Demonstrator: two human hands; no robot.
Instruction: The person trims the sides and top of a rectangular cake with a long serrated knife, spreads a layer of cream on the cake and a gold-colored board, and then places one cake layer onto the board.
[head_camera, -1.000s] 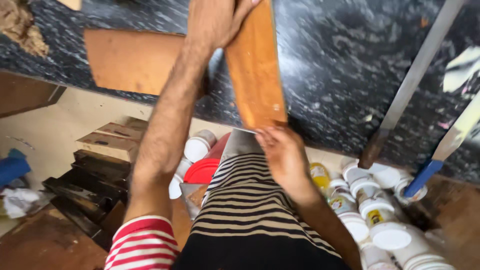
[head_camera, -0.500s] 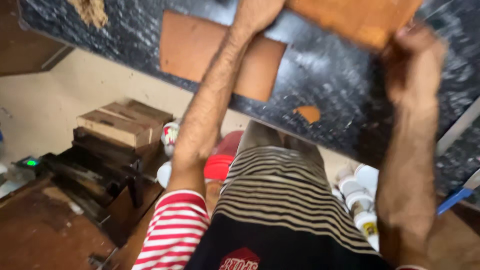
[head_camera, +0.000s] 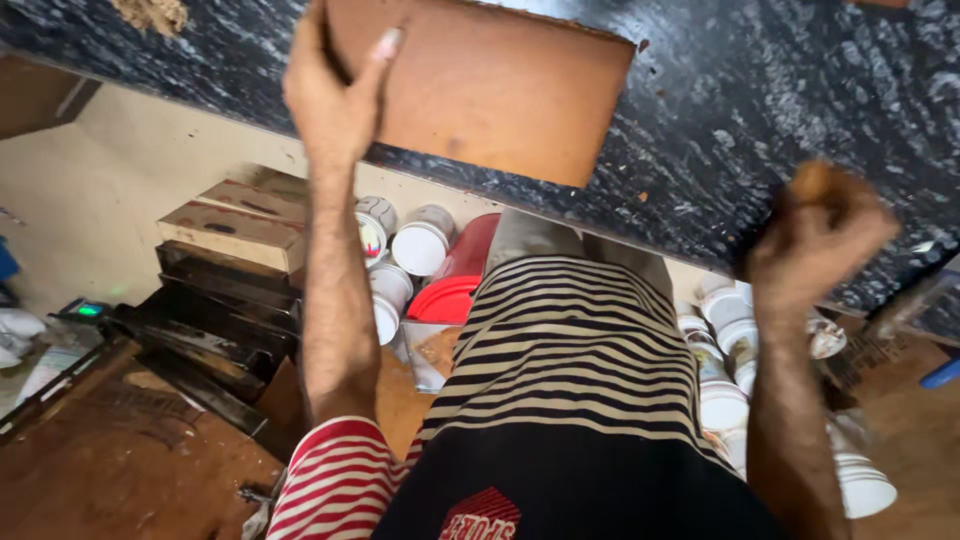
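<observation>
Your left hand (head_camera: 335, 95) grips flat brown wooden board (head_camera: 490, 85) on speckled black stone counter (head_camera: 760, 120) | your right hand (head_camera: 815, 235) fisted around small brown lump (head_camera: 815, 183).

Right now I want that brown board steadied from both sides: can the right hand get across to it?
Probably yes: the right hand hovers over bare dark countertop, nothing between it and the brown board.

Speckled black countertop (head_camera: 780, 110) (wooden board (head_camera: 490, 90) atop)
</observation>
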